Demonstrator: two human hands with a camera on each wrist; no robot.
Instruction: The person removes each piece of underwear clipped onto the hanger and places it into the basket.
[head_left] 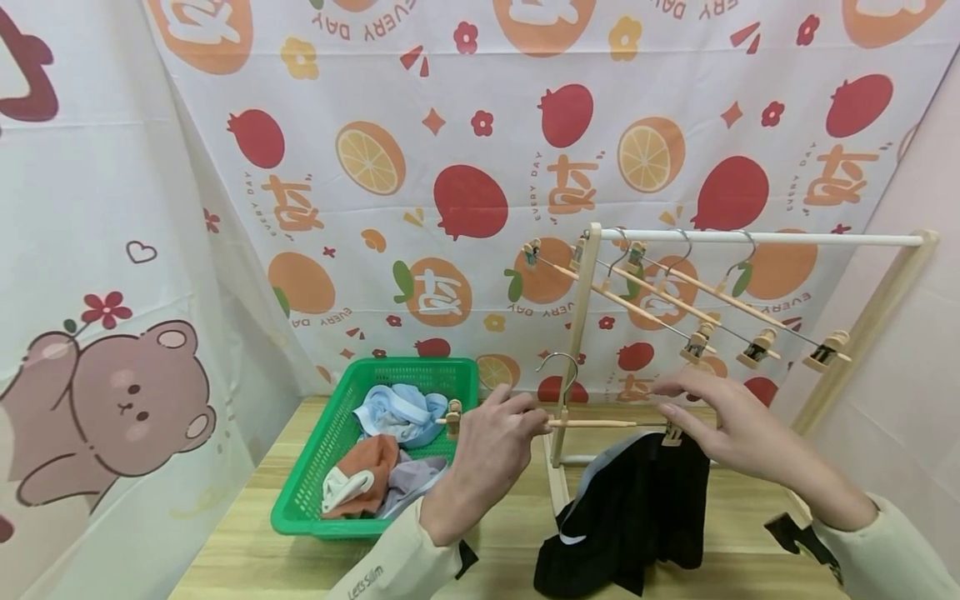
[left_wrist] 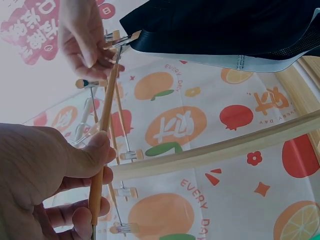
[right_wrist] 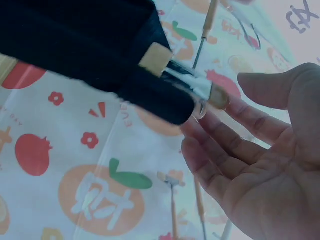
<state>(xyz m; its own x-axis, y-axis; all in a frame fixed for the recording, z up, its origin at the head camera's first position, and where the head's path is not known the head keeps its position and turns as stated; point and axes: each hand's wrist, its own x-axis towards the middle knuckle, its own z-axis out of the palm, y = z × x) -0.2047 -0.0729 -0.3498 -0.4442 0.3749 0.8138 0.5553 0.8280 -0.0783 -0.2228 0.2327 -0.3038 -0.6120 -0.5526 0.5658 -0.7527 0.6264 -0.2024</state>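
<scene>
My left hand grips the wooden bar of a clip hanger, its metal hook pointing up. A black garment with a grey waistband hangs from the hanger's right clip, its left part drooping low. Beside that clip is my right hand. In the right wrist view its thumb stands apart from the clip, and the relaxed fingers lie right at the clip's end. The hanger's left clip holds no cloth.
A green basket with blue, rust and lilac clothes stands on the wooden table at left. On the right, a rack with a white rail carries three clip hangers, close behind my right hand. A printed curtain hangs behind.
</scene>
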